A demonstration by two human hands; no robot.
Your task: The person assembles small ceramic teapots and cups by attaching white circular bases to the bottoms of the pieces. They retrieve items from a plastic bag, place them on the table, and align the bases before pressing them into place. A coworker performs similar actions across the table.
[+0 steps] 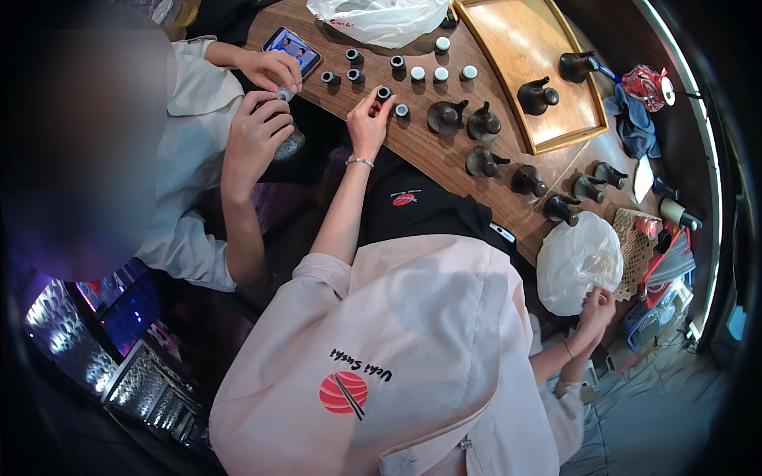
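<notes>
My left hand (368,125) reaches over the wooden table, its thumb and fingers closed around a small dark jar (384,93). Just beside it stands another small jar with a pale top (402,110). At the right, two forearms overlap, and I cannot surely tell which is mine. What looks like my right hand (600,305) has its fingers pressed together at the edge of a white plastic bag (573,266); what it grips, if anything, does not show. Several dark spouted pitchers (448,117) lie or stand right of my left hand.
A co-worker's hands (267,113) hold a small pale piece at the left, near a phone (294,51). Small jars, some white-capped (440,74), stand farther back. A wooden tray (508,32) holds two pitchers. A blue cloth (637,127) and baskets (633,254) line the right.
</notes>
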